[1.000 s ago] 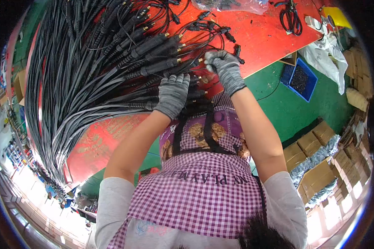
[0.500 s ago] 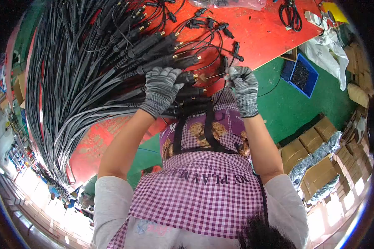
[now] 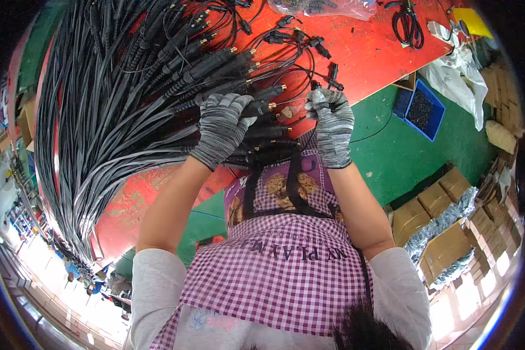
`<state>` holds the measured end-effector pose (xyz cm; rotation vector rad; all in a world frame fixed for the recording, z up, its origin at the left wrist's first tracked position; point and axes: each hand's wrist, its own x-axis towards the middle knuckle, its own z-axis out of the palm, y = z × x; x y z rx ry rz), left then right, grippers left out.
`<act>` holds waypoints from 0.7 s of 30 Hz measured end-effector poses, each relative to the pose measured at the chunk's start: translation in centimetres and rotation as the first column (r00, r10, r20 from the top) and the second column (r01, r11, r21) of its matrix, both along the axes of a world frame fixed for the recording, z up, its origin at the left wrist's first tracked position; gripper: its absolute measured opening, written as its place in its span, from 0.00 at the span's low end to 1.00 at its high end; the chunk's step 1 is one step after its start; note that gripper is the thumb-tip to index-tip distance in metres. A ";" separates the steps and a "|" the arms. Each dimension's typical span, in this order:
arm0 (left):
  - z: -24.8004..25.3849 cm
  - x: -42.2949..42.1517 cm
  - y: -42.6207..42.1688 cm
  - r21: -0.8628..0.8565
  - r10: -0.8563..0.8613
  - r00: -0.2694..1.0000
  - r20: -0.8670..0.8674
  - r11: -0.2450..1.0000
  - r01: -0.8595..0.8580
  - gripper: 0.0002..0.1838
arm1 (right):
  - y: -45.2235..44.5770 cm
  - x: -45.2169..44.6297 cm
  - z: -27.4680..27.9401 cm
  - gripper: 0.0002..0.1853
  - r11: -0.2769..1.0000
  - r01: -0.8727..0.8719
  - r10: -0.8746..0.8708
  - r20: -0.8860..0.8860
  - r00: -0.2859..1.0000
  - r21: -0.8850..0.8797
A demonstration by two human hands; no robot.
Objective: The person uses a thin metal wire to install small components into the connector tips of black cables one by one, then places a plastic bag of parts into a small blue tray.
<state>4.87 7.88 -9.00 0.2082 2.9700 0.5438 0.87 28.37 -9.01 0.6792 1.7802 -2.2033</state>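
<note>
A large bundle of black cables (image 3: 93, 134) runs along the left of the red table (image 3: 356, 52), their brass-tipped ends pointing right. My left hand (image 3: 223, 125), in a grey striped glove, is wrapped round one thick black connector (image 3: 259, 108) whose brass tip faces right. Just across from it, my right hand (image 3: 332, 119), gloved alike, pinches a thin black cable end near a small black plug (image 3: 316, 86). Its fingertips partly hide what they grip. More thin leads with black plugs (image 3: 319, 46) lie above my right hand.
At the table's far side lie a clear plastic bag (image 3: 332, 7) and a coiled black cable (image 3: 408, 29). A blue bin (image 3: 420, 111) of small dark parts stands on the green floor at the right, with a white sack (image 3: 458, 81) beside it. Cardboard boxes (image 3: 434, 201) sit lower right.
My left hand has shifted left and closed round a connector. My right hand has come down and nearer my body from the plugs, and over the last half second has moved slightly left.
</note>
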 end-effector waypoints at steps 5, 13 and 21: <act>0.0 -0.1 0.0 -0.013 0.020 1.000 -0.013 1.000 -0.020 0.21 | -0.2 0.0 0.4 0.06 0.999 -0.019 0.021 -0.054 0.998 0.034; -0.1 -0.1 -0.4 0.013 0.014 0.999 -0.045 1.000 -0.014 0.21 | -1.5 0.5 1.4 0.05 0.995 -0.075 0.078 -0.048 0.996 0.063; 0.0 -0.3 -0.3 -0.043 0.004 0.999 -0.054 0.999 -0.006 0.22 | -1.9 -0.9 0.5 0.04 0.944 -0.320 0.324 -0.046 0.945 0.080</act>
